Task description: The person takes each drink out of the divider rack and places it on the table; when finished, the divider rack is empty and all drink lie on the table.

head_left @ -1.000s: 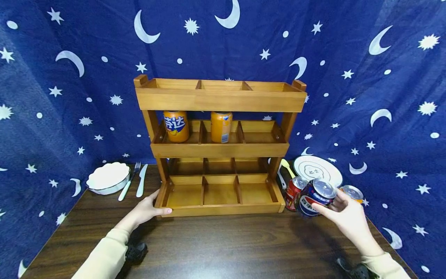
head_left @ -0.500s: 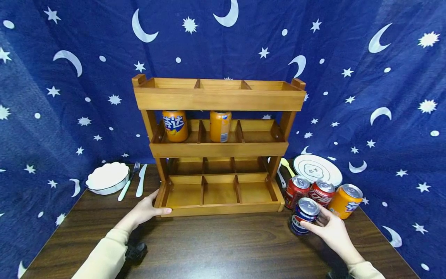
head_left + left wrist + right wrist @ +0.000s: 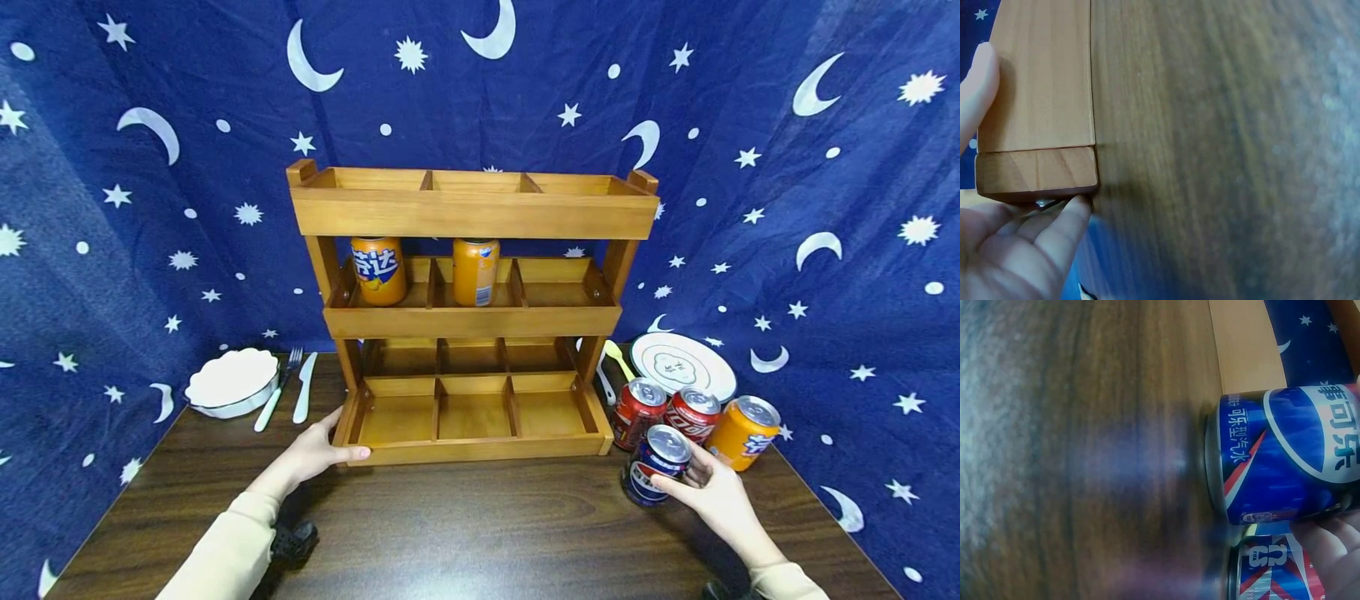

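Note:
My right hand grips a dark blue Pepsi can, with the thumb on its front and fingers round the far side. The can is upright, its base at the table in the right wrist view. Behind it stand a dark red can, a red Coke can and an orange Fanta can. My left hand holds the lower left corner of a wooden three-tier rack. Its thumb lies on the front board and its fingers at the side. Orange cans stand in the middle tier's left and centre compartments.
At left are a scalloped white dish, a fork and a knife. Beyond the cans at right lie a round plate and a yellow spoon. A blue star-patterned cloth hangs behind the rack.
My right hand has brought the Pepsi can forward and slightly left, down to the table, uncovering the Coke and Fanta cans. It barely moves over the last half second. The left hand stays put.

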### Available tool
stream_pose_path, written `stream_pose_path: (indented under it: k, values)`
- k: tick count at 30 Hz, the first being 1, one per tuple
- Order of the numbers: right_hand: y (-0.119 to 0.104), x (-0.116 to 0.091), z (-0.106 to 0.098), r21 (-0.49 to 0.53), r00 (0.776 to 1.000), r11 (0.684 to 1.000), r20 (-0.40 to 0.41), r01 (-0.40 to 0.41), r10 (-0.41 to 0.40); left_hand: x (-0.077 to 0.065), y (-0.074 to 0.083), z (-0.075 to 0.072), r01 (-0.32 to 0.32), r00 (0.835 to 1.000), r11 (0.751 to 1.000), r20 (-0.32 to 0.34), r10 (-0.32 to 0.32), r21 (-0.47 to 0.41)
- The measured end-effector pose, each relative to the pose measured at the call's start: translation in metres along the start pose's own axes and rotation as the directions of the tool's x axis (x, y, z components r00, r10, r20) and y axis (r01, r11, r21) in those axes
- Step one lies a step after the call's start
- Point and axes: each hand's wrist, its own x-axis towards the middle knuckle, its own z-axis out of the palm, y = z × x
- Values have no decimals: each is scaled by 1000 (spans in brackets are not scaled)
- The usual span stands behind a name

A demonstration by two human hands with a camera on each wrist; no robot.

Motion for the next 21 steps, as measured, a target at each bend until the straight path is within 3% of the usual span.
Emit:
stream_pose_path:
  k: [6, 9, 14, 21]
  values:
    - [10, 1, -2, -1, 995, 995, -16, 98, -98, 0, 0, 0, -11, 1000, 1000, -4, 11, -7]
    - [14, 5, -7, 85, 986, 982, -38, 166, -164, -1, 1, 0, -14, 1000, 1000, -3, 14, -16]
    - [-19, 8, -19, 213, 968, 945, -59, 250, -243, -3, 1, 0, -12, 1000, 1000, 2, 12, -15]
    - [-77, 22, -21, 213, 961, 937, -65, 278, -270, -3, 2, 0, -8, 1000, 1000, 4, 8, -23]
